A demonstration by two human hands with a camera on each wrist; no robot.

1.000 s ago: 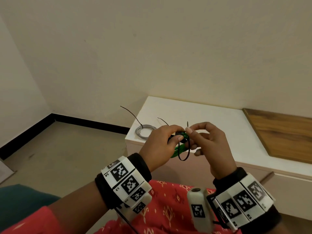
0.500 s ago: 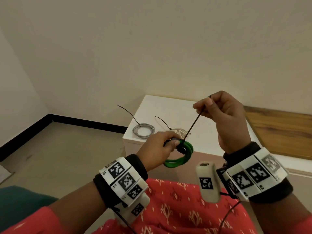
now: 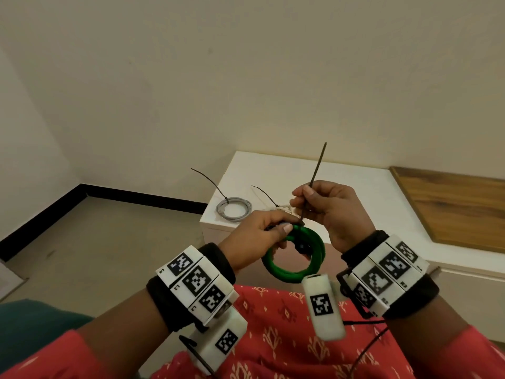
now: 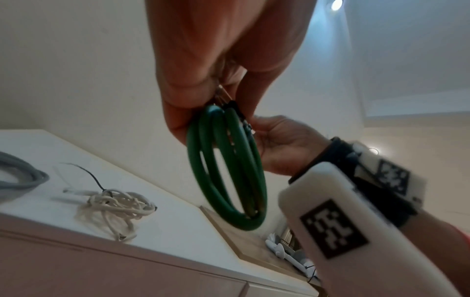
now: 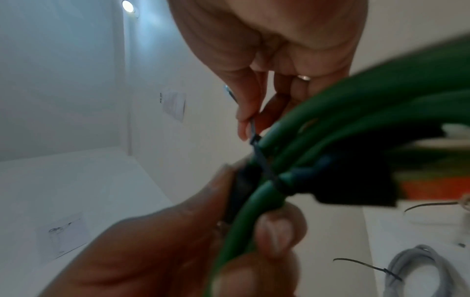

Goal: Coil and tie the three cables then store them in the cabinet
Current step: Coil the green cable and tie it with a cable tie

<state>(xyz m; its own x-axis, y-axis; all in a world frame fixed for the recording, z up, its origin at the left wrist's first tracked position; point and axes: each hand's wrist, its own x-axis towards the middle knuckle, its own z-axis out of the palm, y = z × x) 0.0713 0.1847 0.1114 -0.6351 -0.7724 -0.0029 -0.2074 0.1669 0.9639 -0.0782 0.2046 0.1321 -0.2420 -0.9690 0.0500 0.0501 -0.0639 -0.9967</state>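
Left hand (image 3: 262, 233) pinches the top of the green cable (image 3: 293, 258) coil, held above the lap just in front of the cabinet (image 3: 355, 187); right hand (image 3: 328, 206) pinches the zip tie (image 3: 314, 176) tail close to its lock. Best to brace the coil at the lock and draw the tail straight, snug not crushing. Beyond the green cable, on the cabinet, the grey cable (image 3: 233, 209) and white cable (image 4: 117, 203) lie tied.
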